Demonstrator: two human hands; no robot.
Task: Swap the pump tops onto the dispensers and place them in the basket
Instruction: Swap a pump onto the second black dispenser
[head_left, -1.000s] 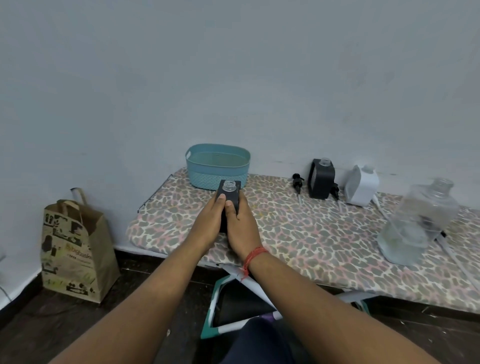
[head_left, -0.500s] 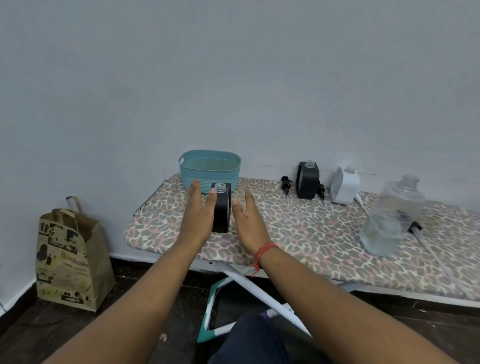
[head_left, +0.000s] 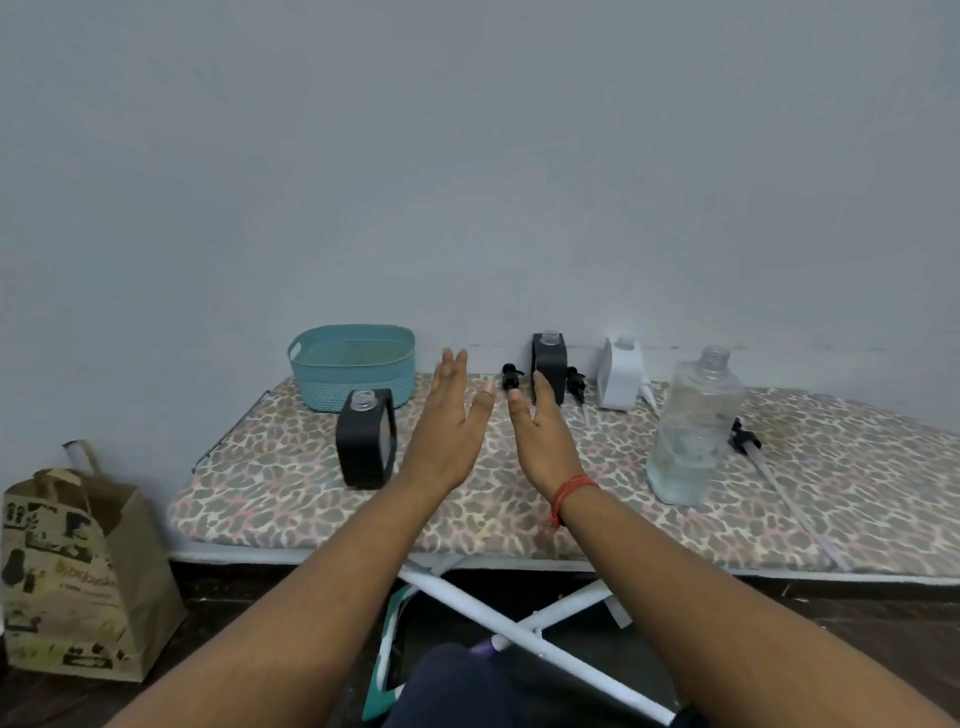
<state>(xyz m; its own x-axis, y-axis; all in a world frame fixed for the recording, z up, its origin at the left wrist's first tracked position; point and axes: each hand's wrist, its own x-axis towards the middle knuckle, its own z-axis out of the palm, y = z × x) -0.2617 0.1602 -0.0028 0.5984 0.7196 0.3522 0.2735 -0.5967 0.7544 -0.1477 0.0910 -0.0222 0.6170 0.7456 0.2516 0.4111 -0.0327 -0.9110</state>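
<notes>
Now, from the head view, both hands float above the surface (head_left: 291, 483), fingers straight and holding nothing. Just past my right hand (head_left: 543, 431) lies a small black pump (head_left: 511, 375), with the black dispenser (head_left: 550, 364) standing upright behind it by the wall; my right is nearer to both. My left hand (head_left: 447, 421) has the other black dispenser (head_left: 366, 439) just to its left, upright, neck bare, in front of the basket (head_left: 353, 366)

A black dispenser (head_left: 365, 439) is standing upright and topless in front of the teal basket (head_left: 353, 366). Another black dispenser (head_left: 550, 366), a white dispenser (head_left: 621, 375) and a clear bottle (head_left: 693, 431) are standing open-necked further right, with black pump tops (head_left: 510, 376) lying between them.
</notes>
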